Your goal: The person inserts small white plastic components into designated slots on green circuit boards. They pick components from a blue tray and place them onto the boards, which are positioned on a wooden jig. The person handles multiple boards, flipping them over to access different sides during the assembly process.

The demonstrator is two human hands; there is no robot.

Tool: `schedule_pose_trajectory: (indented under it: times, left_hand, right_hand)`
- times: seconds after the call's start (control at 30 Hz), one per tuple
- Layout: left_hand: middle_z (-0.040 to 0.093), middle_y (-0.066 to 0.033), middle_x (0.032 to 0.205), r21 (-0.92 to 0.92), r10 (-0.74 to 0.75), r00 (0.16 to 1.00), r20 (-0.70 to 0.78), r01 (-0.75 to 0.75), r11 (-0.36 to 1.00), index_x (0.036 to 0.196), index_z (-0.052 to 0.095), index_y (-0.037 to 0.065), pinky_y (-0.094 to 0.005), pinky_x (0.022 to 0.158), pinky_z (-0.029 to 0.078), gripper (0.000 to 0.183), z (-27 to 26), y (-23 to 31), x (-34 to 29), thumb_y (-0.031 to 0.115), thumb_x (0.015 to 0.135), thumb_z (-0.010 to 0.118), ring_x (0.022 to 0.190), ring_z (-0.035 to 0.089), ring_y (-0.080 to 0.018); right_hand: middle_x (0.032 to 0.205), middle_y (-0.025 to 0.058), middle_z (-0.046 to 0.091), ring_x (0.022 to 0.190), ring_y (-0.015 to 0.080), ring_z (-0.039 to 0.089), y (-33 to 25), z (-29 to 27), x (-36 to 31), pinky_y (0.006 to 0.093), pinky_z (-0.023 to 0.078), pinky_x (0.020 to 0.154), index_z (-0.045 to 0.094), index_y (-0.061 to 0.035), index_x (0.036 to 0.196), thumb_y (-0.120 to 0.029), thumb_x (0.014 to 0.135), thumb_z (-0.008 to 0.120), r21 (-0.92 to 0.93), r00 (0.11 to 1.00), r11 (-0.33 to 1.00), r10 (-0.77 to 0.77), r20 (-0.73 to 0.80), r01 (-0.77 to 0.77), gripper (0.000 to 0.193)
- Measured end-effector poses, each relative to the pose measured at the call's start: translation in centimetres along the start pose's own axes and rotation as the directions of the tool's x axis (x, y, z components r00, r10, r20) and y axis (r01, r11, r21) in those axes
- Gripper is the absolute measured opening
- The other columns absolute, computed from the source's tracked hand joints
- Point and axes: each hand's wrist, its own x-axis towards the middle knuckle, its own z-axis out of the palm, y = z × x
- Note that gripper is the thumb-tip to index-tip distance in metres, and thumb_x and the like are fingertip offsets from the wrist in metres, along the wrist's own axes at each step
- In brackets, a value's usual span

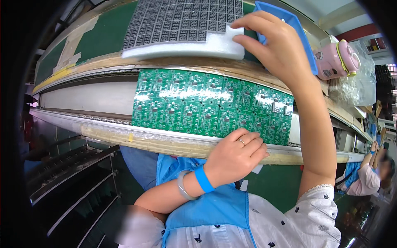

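Observation:
My right hand (pixel 277 47) reaches over a white foam slab (pixel 225 44) covered with rows of small dark seven-segment displays (pixel 178 20). Thumb and forefinger are apart at the slab's right side, close to the end of a row, and no part shows between them. Below lies a green circuit board panel (pixel 186 103) between two rails. Two pale upright parts (pixel 275 107) stand near its right end. My left hand (pixel 237 153), with curled fingers, rests at the panel's front edge on the near rail (pixel 182 138). Its palm side is hidden.
A blue plastic bin (pixel 306 43) stands behind my right wrist. Right of it are a pink bottle (pixel 337 62) and a clear plastic bag (pixel 364 80). A dark metal rack (pixel 74 194) stands at lower left. Another person (pixel 362 177) sits farther along the line at right.

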Motion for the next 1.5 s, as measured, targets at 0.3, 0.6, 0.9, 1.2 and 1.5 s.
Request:
schedule_pose_trajectory:
  times: [0.3,0.6,0.9,1.2,1.5]
  left_hand:
    - [0.070,-0.0055,0.104,0.050,0.032,0.999,-0.032,-0.030,0.998,0.093,0.069,0.007,-0.0378,0.093,0.051,0.014,0.3,0.0,-0.6,0.018,0.085,0.073,0.106,0.067,-0.0222]
    - [0.070,-0.0114,0.110,-0.303,-0.168,0.985,-0.048,0.146,0.942,0.107,0.070,0.002,-0.0387,0.093,0.052,0.021,-1.2,0.3,0.1,0.017,0.092,0.069,0.107,0.067,-0.0264]
    - [0.072,-0.0095,0.113,-0.910,-0.622,0.666,0.412,0.330,-0.250,0.131,0.063,-0.005,-0.0267,0.091,0.055,0.032,-5.3,0.4,0.7,0.016,0.108,0.057,0.104,0.066,-0.0111]
    - [0.073,-0.0092,0.110,-0.822,-0.485,0.669,0.564,0.508,-0.256,0.127,0.065,-0.007,-0.0259,0.089,0.057,0.029,-3.9,0.6,0.6,0.011,0.104,0.062,0.101,0.069,-0.0124]
    - [0.073,-0.0120,0.111,-0.649,-0.545,0.824,0.156,0.502,0.572,0.119,0.069,-0.003,-0.0367,0.092,0.056,0.027,-3.9,0.6,0.5,0.013,0.097,0.069,0.103,0.070,-0.0257]
  right_hand:
    - [0.102,0.0091,0.073,0.088,0.0274,0.070,2.1,1.9,2.8,0.0374,0.057,0.076,0.074,-0.0057,0.110,-0.018,0.087,0.076,-0.206,0.964,0.943,-0.242,0.113,0.261,0.026]
    - [0.103,0.0084,0.077,0.083,0.0203,0.073,0.5,1.8,0.0,0.0321,0.057,0.073,0.076,-0.0082,0.108,-0.007,0.090,0.072,-0.132,0.940,0.978,-0.193,-0.282,0.161,0.019]
    - [0.104,0.0107,0.075,0.085,0.0285,0.073,-8.1,-1.2,-12.5,0.0374,0.055,0.073,0.072,-0.0008,0.105,-0.006,0.077,0.078,-0.078,0.974,0.980,-0.192,-0.121,0.183,0.030]
    - [0.101,0.0078,0.076,0.093,0.0269,0.070,-7.2,-4.5,-14.3,0.0403,0.052,0.080,0.075,-0.0052,0.097,-0.007,0.069,0.085,0.325,0.991,0.940,0.067,0.111,-0.100,0.030]
    - [0.098,0.0076,0.077,0.091,0.0277,0.072,-2.6,-3.1,-13.7,0.0375,0.056,0.083,0.076,-0.0037,0.095,-0.003,0.071,0.084,0.278,0.991,0.951,0.123,0.052,-0.132,0.026]
